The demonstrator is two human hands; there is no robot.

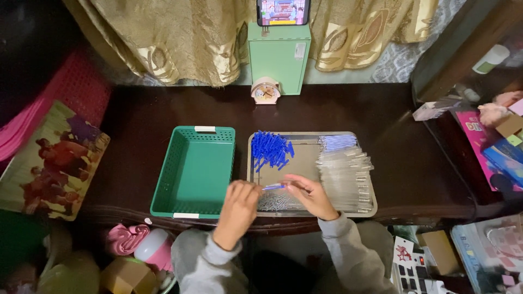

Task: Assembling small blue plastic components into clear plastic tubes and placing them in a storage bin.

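My left hand (239,202) and my right hand (309,195) meet over the near edge of a metal tray (372,202) and together hold a small blue-tipped pen part (274,187) between the fingertips. On the tray lie a heap of blue pen caps (271,148), a bundle of thin refills (338,142), a stack of clear pen barrels (345,177) and a pile of small metal springs (274,202) just under my hands. A green plastic basket (194,170) stands to the left of the tray, close to my left hand.
A green box (279,54) with a phone (283,11) on top stands at the back, a small clock (265,91) in front of it. Gold curtains hang behind. Boxes and toys crowd the right side, a picture book (52,163) the left.
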